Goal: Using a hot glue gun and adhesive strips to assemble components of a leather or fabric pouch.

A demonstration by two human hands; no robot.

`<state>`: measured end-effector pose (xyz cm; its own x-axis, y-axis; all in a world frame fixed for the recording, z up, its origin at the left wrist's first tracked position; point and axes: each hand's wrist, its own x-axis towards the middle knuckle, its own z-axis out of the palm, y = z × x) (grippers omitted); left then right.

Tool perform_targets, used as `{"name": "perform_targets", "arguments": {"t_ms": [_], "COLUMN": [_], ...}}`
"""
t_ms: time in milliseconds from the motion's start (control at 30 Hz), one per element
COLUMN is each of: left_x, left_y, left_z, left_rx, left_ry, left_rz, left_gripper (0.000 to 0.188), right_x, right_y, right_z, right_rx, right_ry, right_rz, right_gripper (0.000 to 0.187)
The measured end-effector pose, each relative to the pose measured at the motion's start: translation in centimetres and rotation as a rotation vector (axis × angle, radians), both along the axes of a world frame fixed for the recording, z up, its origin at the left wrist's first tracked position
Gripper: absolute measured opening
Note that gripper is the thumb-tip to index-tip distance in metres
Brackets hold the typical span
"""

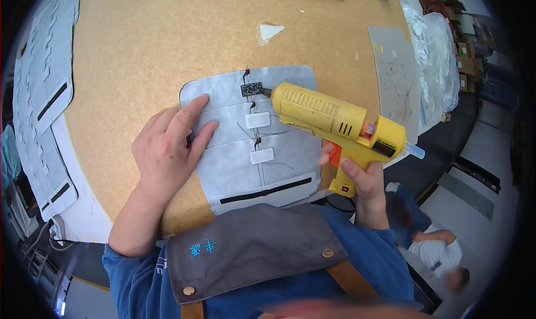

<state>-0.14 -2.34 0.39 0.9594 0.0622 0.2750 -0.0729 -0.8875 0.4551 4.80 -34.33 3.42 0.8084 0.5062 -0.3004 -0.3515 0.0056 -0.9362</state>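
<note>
My right hand grips a yellow hot glue gun, with fingers by its orange trigger. A clear glue stick pokes out of the back. The dark nozzle meets a black speckled rectangular patch near the top of a light grey fabric panel. Below that patch, two white rectangular patches sit along a line of dark threads. A black strip crosses the panel's near end. My left hand rests at the panel's left edge, thumb and index finger spread apart on it.
Similar grey panels lie at the left. A torn white scrap is on the tan tabletop. A flat grey sheet and clear plastic bags are at the right, with boxes behind. Another person is at lower right.
</note>
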Motion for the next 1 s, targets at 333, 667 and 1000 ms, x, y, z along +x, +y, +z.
{"name": "perform_targets", "arguments": {"t_ms": [333, 667, 1000], "left_x": [0.0, -0.2, -1.4], "left_y": [0.0, 0.2, 1.7], "left_z": [0.1, 0.3, 4.5], "left_rx": [0.013, 0.000, -1.604], "left_ry": [0.019, 0.001, 0.468], "left_rz": [-0.005, 0.007, 0.080], "left_gripper": [0.037, 0.041, 0.062], "right_x": [0.0, 0.9, 6.4], "right_y": [-0.1, 0.9, -14.2], "right_z": [0.1, -0.4, -2.0], "right_rx": [0.007, 0.039, 0.273], "right_ry": [-0.010, 0.026, 0.127], "right_rz": [0.021, 0.004, -0.512], "right_gripper": [0.044, 0.045, 0.051]}}
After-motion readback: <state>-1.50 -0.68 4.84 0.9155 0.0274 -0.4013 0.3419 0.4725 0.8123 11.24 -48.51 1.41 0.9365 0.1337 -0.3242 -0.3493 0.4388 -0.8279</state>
